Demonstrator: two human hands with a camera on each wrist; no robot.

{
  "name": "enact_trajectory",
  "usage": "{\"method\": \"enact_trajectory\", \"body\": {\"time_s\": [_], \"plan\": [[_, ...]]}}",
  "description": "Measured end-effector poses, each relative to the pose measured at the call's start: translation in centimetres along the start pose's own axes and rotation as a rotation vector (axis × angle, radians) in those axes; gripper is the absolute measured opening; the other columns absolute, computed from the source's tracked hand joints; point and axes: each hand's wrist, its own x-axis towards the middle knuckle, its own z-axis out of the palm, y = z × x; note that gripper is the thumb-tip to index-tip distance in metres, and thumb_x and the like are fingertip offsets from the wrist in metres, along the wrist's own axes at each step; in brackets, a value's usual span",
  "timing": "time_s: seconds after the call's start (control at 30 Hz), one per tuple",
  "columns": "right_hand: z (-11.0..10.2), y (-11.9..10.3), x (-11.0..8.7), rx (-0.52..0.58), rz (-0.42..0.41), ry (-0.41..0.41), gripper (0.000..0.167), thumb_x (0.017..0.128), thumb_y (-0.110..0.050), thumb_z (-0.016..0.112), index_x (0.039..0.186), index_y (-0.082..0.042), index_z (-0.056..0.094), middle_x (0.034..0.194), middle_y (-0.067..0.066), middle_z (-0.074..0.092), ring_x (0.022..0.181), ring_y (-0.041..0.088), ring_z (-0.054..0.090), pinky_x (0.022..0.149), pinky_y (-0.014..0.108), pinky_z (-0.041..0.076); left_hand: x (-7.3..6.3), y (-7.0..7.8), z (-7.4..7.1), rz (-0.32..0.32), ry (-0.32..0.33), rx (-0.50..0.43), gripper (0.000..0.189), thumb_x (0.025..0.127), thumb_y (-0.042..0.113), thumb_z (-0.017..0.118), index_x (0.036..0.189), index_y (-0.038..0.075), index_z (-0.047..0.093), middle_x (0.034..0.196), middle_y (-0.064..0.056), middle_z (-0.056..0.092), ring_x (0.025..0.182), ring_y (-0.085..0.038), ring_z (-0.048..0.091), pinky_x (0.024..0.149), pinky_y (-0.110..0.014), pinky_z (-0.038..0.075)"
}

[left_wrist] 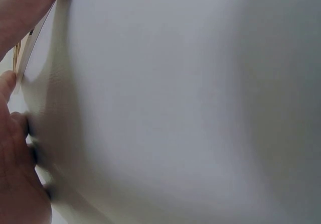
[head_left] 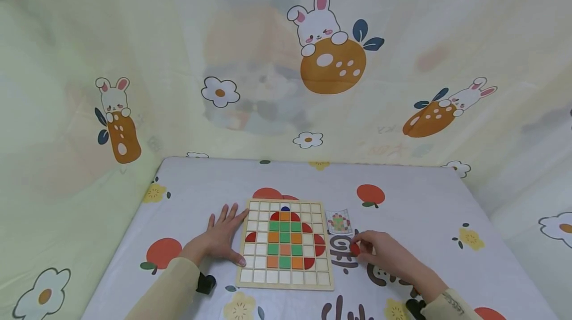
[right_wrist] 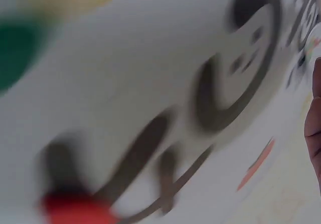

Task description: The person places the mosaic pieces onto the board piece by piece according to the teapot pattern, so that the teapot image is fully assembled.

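Note:
A square wooden grid board point(head_left: 286, 287) lies on the cloth. In it sit green, orange and pink square tiles, red rounded tiles and a dark blue rounded tile point(head_left: 285, 209). My left hand point(head_left: 221, 238) is spread at the board's left edge, thumb and fingertips touching the frame; the left wrist view catches its fingers point(left_wrist: 22, 8) at the left border. To the right of the board, my right hand point(head_left: 386, 253) pinches a small red tile point(head_left: 355, 249) between thumb and fingers. Only a sliver of that hand point(right_wrist: 313, 128) shows in the right wrist view, and the tile is out of sight there.
A small picture card point(head_left: 339, 222) with a green and red pattern lies against the board's upper right side. The cloth point(head_left: 214, 176) is printed with fruit, flowers and lettering. Hanging fabric point(head_left: 250, 126) with rabbit prints stands behind and on both sides.

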Motion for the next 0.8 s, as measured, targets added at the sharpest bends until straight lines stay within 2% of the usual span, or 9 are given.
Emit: {"method": "enact_trajectory", "body": {"time_s": [0.23,0.4,0.5,0.6,0.8], "plan": [[2.0,-4.0,3.4,0.008,-0.016,0.009,0.028,0.085,-0.015,0.083,0.112,-0.013,0.074,0.077,-0.007,0.057,0.076,0.01,0.052,0.061,0.021,0.044,0.0,0.0,0.0,-0.004,0.001,0.009,0.129,0.061,0.049,0.095,0.164,0.022,0.022,0.173,-0.016,0.008,0.159,-0.043,-0.004,0.124,-0.07,-0.002],[3.5,-7.0,5.6,-0.006,-0.042,-0.003,0.032,0.086,-0.019,0.084,0.115,-0.011,0.074,0.078,-0.005,0.057,0.076,0.012,0.051,0.061,0.023,0.043,0.1,0.0,0.1,-0.003,0.006,0.018,0.129,0.061,0.05,0.095,0.164,0.022,0.022,0.173,-0.016,0.008,0.159,-0.044,-0.003,0.124,-0.07,-0.001],[4.1,-8.6,6.7,-0.044,-0.063,-0.009,0.035,0.086,-0.025,0.084,0.117,-0.011,0.074,0.085,-0.006,0.062,0.079,0.012,0.052,0.064,0.025,0.043,0.2,-0.1,0.1,-0.009,0.004,0.032,0.129,0.062,0.051,0.094,0.165,0.023,0.021,0.173,-0.015,0.008,0.159,-0.043,-0.004,0.124,-0.07,-0.001],[4.6,-9.9,7.9,-0.069,-0.104,-0.02,0.037,0.086,-0.028,0.084,0.117,-0.01,0.074,0.084,-0.004,0.063,0.078,0.013,0.052,0.065,0.026,0.042,0.3,-0.1,0.1,-0.007,0.008,0.028,0.129,0.062,0.05,0.094,0.165,0.023,0.021,0.173,-0.015,0.008,0.159,-0.043,-0.004,0.124,-0.07,-0.001],[5.5,-12.1,9.6,-0.11,-0.231,-0.061,0.03,0.088,-0.028,0.082,0.109,-0.008,0.073,0.069,-0.005,0.053,0.067,0.011,0.047,0.061,0.024,0.038,0.3,-0.1,0.2,-0.003,0.008,0.024,0.128,0.062,0.05,0.094,0.164,0.023,0.022,0.173,-0.015,0.008,0.159,-0.043,-0.004,0.124,-0.071,-0.001]]}}
